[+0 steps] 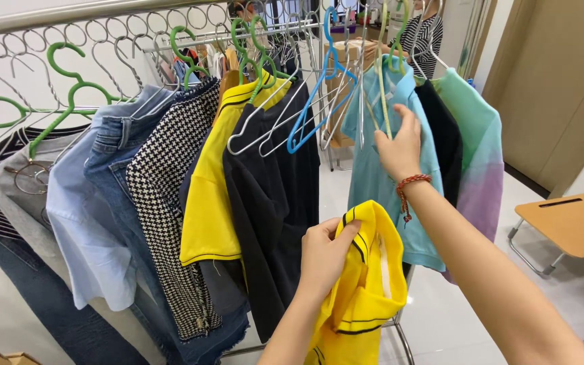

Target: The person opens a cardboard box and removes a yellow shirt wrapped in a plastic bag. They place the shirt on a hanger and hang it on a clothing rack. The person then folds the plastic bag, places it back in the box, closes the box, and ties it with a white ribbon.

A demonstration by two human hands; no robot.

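- Head view: we see our left hand [324,253] low in front of the rack, its fingers pinched on the upper edge of a yellow shirt with black stripes [363,290], which hangs bunched from that grip below the row of clothes; held this way, the cloth stays off the floor.
- Our right hand [400,145], a red braided band at the wrist, is raised to a light blue shirt [373,169] on the rail [55,13]; the fingers are loosely spread against the fabric near a pale green hanger [383,94], apparently pushing it aside.
- Between the two hands hang empty hangers, a blue one [319,88] and several white wire ones, in the gap between the garments.
- To the left hang a black garment [272,203], another yellow shirt [207,196], a houndstooth piece [170,203] and denim; these crowd the rail.
- To the right hang a black top and a green-to-purple top [481,162]. A small folding surface [569,223] stands on the floor, and a person in stripes stands behind the rack.
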